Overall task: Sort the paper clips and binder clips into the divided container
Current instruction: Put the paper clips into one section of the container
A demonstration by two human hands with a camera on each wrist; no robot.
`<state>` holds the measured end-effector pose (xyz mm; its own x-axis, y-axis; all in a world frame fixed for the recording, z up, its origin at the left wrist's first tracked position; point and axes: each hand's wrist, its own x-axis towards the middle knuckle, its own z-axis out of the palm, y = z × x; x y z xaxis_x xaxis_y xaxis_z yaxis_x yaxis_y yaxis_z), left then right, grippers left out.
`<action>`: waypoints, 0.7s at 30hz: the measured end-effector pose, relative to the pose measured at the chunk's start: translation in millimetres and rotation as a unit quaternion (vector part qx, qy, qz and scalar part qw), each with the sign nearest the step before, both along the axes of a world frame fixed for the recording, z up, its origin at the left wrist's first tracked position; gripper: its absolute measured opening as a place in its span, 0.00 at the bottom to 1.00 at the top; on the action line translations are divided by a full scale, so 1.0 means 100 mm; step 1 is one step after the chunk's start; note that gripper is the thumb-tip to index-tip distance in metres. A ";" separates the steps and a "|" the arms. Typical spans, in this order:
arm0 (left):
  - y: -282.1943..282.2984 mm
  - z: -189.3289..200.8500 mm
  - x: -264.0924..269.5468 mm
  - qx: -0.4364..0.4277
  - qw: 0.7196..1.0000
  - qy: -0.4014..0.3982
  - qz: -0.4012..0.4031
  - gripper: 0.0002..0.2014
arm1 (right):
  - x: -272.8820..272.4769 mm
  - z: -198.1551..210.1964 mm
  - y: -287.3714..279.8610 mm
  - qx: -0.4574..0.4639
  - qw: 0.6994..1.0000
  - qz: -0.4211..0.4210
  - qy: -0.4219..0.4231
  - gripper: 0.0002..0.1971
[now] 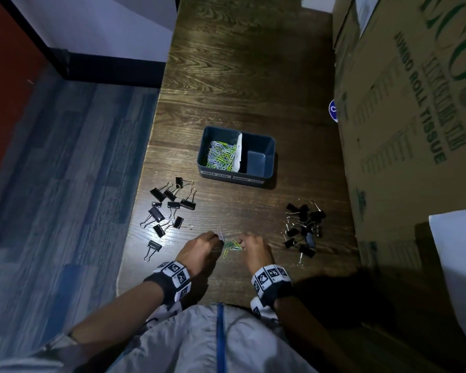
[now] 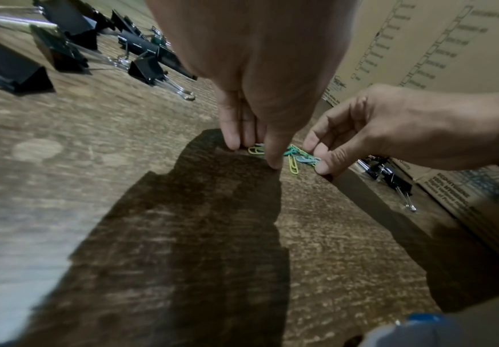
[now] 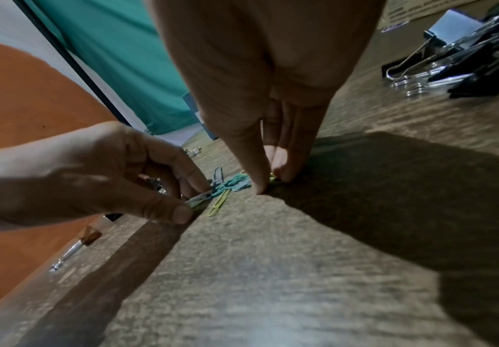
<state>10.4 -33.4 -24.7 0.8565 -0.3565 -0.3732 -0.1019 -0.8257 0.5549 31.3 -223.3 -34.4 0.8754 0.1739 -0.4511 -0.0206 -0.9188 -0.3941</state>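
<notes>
A small loose cluster of green, yellow and pale blue paper clips (image 1: 232,244) lies near the table's front edge. My left hand (image 1: 219,242) pinches some of them from the left, fingertips down on the wood (image 2: 257,153). My right hand (image 1: 242,244) pinches the cluster's other end (image 3: 271,184). A pale clip (image 1: 220,234) sticks up by my left fingers. The dark divided container (image 1: 264,140) stands further back. Its left compartment holds many paper clips (image 1: 221,155); its right compartment holds nothing I can see. Large black binder clips (image 1: 170,208) lie at the left, smaller binder clips (image 1: 304,230) at the right.
Tall cardboard boxes (image 1: 414,117) wall off the table's right side, close to the small binder clips. The table's left edge (image 1: 137,200) drops to a blue-grey floor just beyond the large clips. Bare dark wood (image 1: 242,63) stretches behind the container.
</notes>
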 end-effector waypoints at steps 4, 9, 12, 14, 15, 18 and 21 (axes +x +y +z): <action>0.01 0.00 0.02 -0.012 1.000 0.001 -0.005 0.12 | -0.03 -0.05 -0.03 0.021 1.000 -0.001 -0.015 0.24; -0.07 -0.03 0.01 -0.005 1.000 -0.013 -0.010 0.11 | -0.05 -0.03 -0.02 0.037 0.998 0.015 -0.047 0.22; -0.08 -0.02 0.06 0.013 0.999 -0.001 0.052 0.18 | -0.05 -0.06 -0.02 0.023 0.998 0.015 -0.057 0.22; -0.07 -0.09 0.08 0.036 0.999 -0.005 0.034 0.28 | -0.05 -0.09 -0.02 0.018 0.998 0.017 -0.052 0.23; -0.07 -0.11 0.08 0.039 0.999 -0.012 0.016 0.28 | -0.05 -0.10 -0.02 0.024 0.998 0.015 -0.049 0.23; -0.11 -0.16 0.05 0.070 0.996 -0.023 -0.039 0.32 | -0.08 -0.09 0.00 0.031 0.998 0.023 -0.048 0.23; -0.17 -0.22 0.03 0.081 0.994 -0.034 -0.066 0.33 | -0.14 -0.05 0.04 0.022 0.996 0.059 -0.066 0.21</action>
<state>13.3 -50.1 -46.7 0.8314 -0.4075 -0.3778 -0.2477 -0.8804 0.4043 17.6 -219.2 -39.8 0.8989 0.2954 -0.3237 0.1400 -0.8935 -0.4266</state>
